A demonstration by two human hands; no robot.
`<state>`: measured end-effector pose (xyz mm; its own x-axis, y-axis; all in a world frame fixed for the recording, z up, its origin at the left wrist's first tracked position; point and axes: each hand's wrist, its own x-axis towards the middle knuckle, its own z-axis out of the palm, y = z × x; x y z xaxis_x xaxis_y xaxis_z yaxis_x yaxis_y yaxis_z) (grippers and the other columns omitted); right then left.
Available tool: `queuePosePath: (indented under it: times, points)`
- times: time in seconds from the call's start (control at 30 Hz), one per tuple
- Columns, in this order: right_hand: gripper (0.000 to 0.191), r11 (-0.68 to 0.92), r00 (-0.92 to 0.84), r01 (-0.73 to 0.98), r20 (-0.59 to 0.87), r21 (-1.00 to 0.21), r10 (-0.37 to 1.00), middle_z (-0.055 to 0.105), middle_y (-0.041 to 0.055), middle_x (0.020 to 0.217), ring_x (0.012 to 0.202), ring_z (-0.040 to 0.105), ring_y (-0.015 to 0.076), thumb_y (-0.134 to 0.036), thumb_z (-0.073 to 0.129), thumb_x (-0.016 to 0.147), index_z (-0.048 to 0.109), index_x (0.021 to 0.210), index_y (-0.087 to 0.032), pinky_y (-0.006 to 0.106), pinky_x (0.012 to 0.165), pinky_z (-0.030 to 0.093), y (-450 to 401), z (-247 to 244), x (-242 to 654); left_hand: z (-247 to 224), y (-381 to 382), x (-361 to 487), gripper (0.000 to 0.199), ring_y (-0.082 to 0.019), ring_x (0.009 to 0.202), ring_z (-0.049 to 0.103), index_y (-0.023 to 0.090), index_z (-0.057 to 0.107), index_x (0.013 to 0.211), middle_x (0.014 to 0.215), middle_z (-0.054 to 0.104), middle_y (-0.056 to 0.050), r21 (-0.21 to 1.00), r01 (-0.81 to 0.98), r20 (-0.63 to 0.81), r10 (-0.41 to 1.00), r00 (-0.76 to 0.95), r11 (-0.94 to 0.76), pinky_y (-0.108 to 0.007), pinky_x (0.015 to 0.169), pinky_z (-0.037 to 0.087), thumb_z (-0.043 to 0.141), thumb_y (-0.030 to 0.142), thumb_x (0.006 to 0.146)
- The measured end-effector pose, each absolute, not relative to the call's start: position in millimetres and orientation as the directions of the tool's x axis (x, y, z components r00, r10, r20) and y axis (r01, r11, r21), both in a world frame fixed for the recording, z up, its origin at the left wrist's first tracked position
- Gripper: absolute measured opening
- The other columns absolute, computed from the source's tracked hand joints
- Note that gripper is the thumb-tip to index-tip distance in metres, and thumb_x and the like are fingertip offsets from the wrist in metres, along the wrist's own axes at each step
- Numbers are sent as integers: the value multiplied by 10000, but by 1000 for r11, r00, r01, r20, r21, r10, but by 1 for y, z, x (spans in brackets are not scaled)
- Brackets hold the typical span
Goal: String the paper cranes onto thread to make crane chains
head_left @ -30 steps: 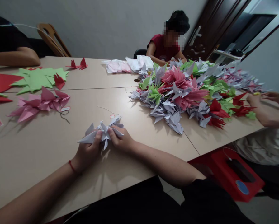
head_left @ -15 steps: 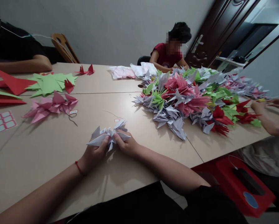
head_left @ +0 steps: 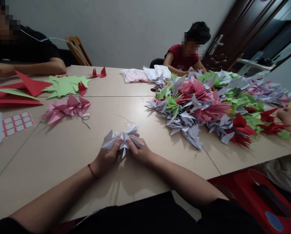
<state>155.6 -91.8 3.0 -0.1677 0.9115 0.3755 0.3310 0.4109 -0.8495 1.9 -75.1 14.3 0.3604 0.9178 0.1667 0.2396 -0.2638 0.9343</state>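
A bundle of white folded paper [head_left: 124, 138] is between my two hands over the table [head_left: 106, 191]. On its left side my left hand [head_left: 109, 153] pinches it, a thin red string round the wrist. My right hand [head_left: 140, 150] grips the other side, thumb close to the left thumb. Pointed paper tips stick out past the fingers, and the fingertips underneath are hidden. A thin thread with a small label [head_left: 128, 125] lies just beyond the bundle. To the left rests a pink folded-paper bunch [head_left: 66, 109] with a dark cord and a label.
A large heap of coloured folded paper [head_left: 196, 100] covers the right side. Red sheets [head_left: 33, 85], green pieces [head_left: 65, 85] and a label sheet [head_left: 18, 123] lie left. Wrapped packets [head_left: 135, 75] are at the back. People sit left and across; another person's hand [head_left: 288, 115] is far right.
The camera view has turned a little left, so everything appears shifted right. Both hands still hold the white bundle, almost unchanged.
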Motion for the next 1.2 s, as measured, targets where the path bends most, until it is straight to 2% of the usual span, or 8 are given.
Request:
queuePosePath:
  times: [0.37,0.57,0.7,0.8,1.0,1.2]
  points:
    - [264,388,-113,224,372,-894,921,483,1,630,607,473,135,-335,378,892,422,663,-211,282,607,426,-95,-1,155,7,-75,1,303,-138,631,526,193,509,703,643,551,6,949,202,151,910,386,-244,-273,653,465,405,406,891]
    - [279,370,-134,220,348,-903,928,475,-4,604,583,467,136,-341,416,885,439,640,-209,278,583,412,-98,0,157,7,-75,1,318,-155,660,542,201,487,651,599,525,3,927,197,202,867,455,-320,-287,673,472,413,402,886]
    - [276,348,-104,208,333,-914,937,481,-3,609,577,469,138,-347,413,890,453,655,-207,278,579,409,-100,0,154,3,-77,2,332,-141,614,519,196,472,658,594,512,6,927,202,213,885,414,-317,-276,620,461,380,402,902]
    - [279,328,-66,193,322,-925,945,499,2,637,605,488,142,-358,392,905,473,685,-206,279,607,425,-101,-2,151,1,-77,3,344,-134,598,506,192,473,676,607,517,3,925,211,219,896,386,-317,-275,605,453,359,415,911]
    - [265,321,-105,159,307,-934,946,632,33,784,757,595,168,-382,411,908,570,792,-205,298,722,474,-101,-5,149,1,-75,4,335,-149,684,555,186,507,729,680,566,-16,917,219,241,901,360,-333,-305,703,476,355,422,911]
    - [243,335,-137,190,313,-923,940,642,36,784,772,604,172,-346,428,907,573,776,-201,314,764,480,-102,-2,151,2,-75,6,320,-145,677,558,192,501,711,681,570,-4,911,217,266,903,338,-350,-302,682,486,384,416,908]
